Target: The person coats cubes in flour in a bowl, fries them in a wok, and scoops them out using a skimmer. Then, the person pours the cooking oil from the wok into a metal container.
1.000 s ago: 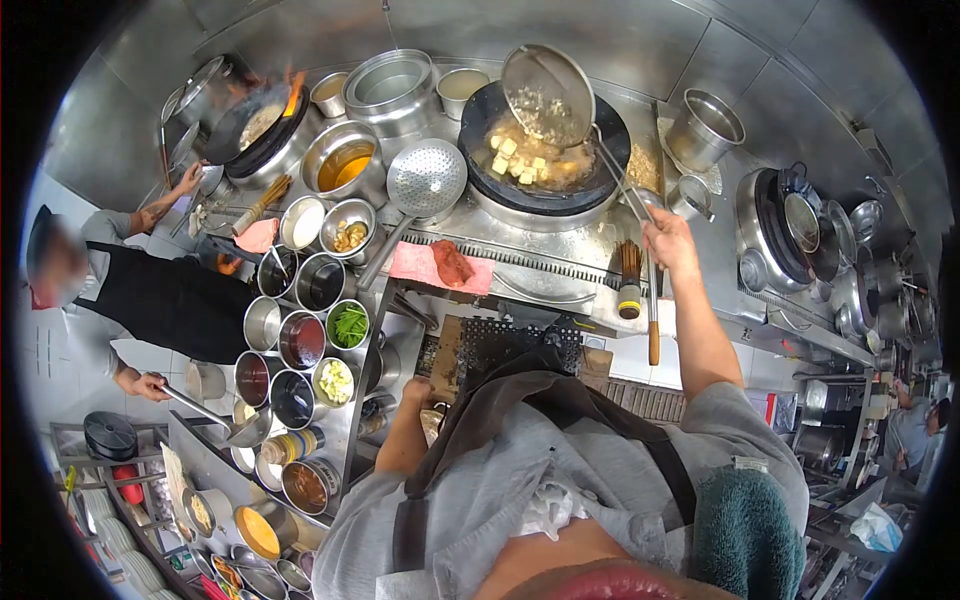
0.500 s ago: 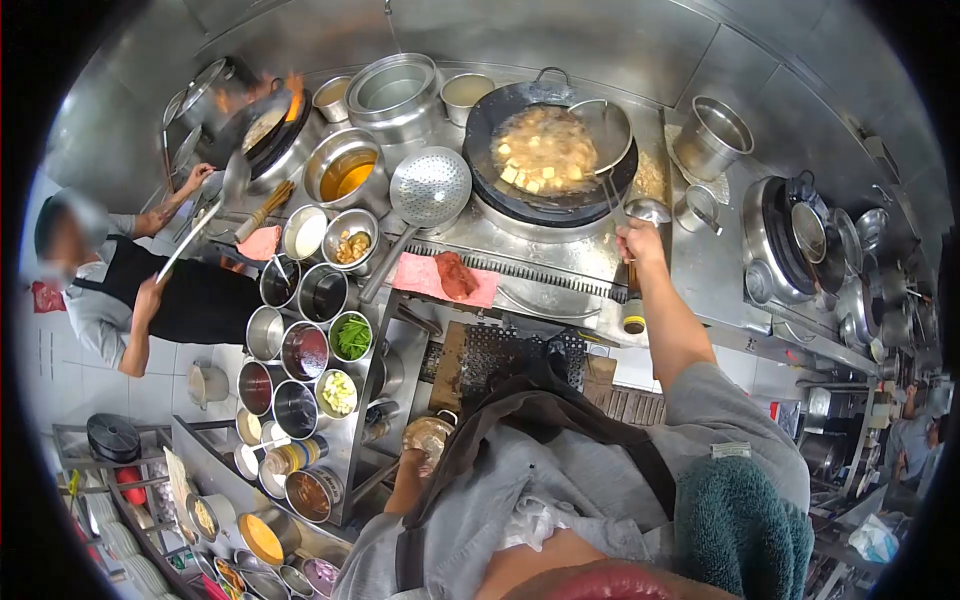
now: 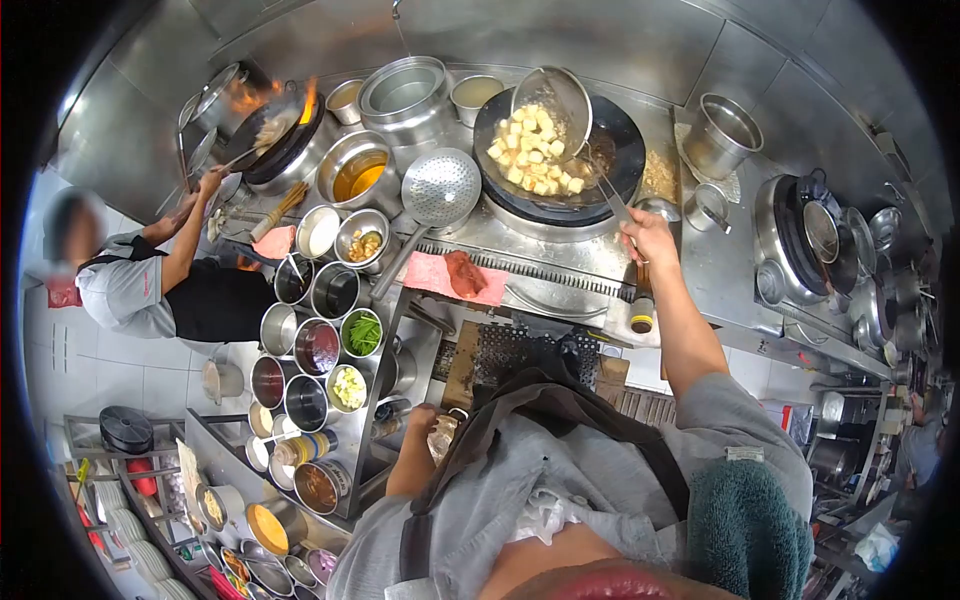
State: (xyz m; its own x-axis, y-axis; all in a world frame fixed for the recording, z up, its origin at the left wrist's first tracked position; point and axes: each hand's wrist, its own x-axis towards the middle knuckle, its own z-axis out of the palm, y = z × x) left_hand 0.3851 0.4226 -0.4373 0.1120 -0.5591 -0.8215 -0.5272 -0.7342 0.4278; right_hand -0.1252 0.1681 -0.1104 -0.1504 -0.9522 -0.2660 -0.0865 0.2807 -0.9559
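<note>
My right hand [image 3: 650, 238] is closed on the handle of a round strainer [image 3: 562, 100], whose bowl is tilted over the black wok [image 3: 630, 150]. Pale cubes [image 3: 535, 140] sit together in the wok's left part, beside and under the strainer. Low at my left side, my left hand [image 3: 427, 420] is closed next to a shiny, clear-looking object [image 3: 445, 432]; the fingers are partly hidden, and whether they grip it is unclear. Near my right hand a bamboo brush with a yellow-banded end [image 3: 642, 312] lies on the stove edge.
A perforated ladle [image 3: 440, 188] rests left of the wok, above a pink cloth [image 3: 425, 275]. Metal pots of sauces and cut greens [image 3: 361, 332] stand at left. Beyond them a co-worker [image 3: 130, 285] handles a flaming wok [image 3: 300, 135]. More woks [image 3: 790, 240] stand at right.
The strainer has risen from the wok's right side and tilted, and the cubes have gathered at left. The co-worker has swung the ladle back to the flaming wok.
</note>
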